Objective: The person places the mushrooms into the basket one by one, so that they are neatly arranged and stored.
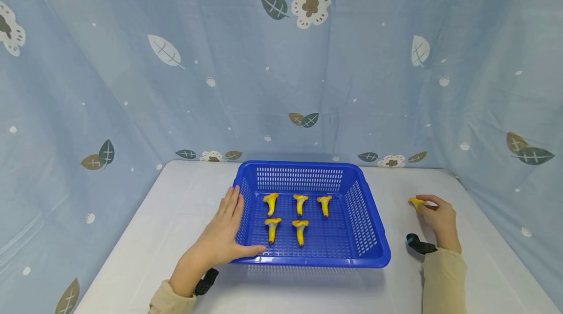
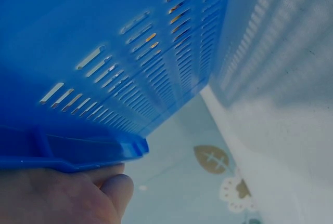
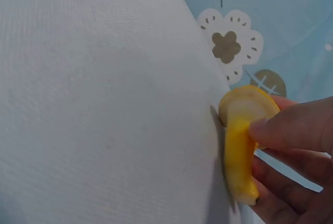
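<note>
- Left hand (image 1: 224, 236): fingers straight, flat against the blue basket (image 1: 367, 221), lower centre.
- Right hand (image 1: 437, 219): pinches a yellow mushroom (image 1: 416, 202) on the tabletop (image 1: 167, 216), right.

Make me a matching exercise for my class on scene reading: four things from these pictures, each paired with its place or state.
Things:
1. left hand
2. right hand
3. basket
4. five mushrooms

Places or states:
A. in two rows inside the basket
B. flat against the basket's left wall
C. on the white table, between the hands
D. pinching a yellow mushroom on the table

Pairs: 1-B, 2-D, 3-C, 4-A
</note>
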Tool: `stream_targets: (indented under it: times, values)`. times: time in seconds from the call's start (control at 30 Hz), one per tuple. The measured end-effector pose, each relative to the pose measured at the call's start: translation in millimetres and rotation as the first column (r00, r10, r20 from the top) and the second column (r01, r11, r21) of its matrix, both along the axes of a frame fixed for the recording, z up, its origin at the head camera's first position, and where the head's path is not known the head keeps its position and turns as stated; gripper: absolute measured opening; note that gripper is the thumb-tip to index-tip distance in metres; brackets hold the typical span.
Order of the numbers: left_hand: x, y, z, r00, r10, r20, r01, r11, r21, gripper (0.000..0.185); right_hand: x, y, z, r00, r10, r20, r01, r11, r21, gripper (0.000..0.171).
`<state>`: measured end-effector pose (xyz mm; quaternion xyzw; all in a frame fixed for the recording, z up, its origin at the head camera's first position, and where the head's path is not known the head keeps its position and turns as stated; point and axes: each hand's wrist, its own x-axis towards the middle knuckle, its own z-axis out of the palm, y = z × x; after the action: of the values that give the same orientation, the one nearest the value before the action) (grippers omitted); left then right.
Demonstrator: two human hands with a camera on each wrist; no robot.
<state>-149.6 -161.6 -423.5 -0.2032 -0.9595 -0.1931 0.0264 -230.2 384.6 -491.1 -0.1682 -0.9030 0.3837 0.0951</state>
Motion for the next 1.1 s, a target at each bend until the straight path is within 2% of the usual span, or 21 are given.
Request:
stream_targets:
  times: [0.27,0.4,0.63,0.83,1.1]
  values:
    - [0.8,-1,-0.9,1.000,-0.004,0.002,0.004,1.000,-0.001,0.131,4.8,3,3.5,0.995,0.054,0.088,-0.050,0.998,-0.039,0.037]
    - [0.4,-1,-0.6,1.000,-0.002,-0.003,0.002,1.000,-0.005,0.133,4.1,4,3.8,0.991,0.083,0.104,-0.077,0.996,-0.054,0.040]
    - [0.7,-1,0.7,1.000,0.005,0.020,-0.005,1.000,-0.010,0.133,4.3,4,2.8,0.991,0.078,0.110,-0.066,0.992,-0.108,0.042]
    - [-0.6,1,0.2,1.000,0.001,0.010,-0.001,1.000,0.002,0.132,5.8,6,4.3,0.990,0.068,0.122,-0.050,0.989,-0.140,0.048]
    - [-0.1,1,-0.1,1.000,0.008,0.019,-0.008,1.000,0.005,0.130,11.6,3,18.3,0.996,0.083,0.009,-0.081,0.987,-0.142,0.052]
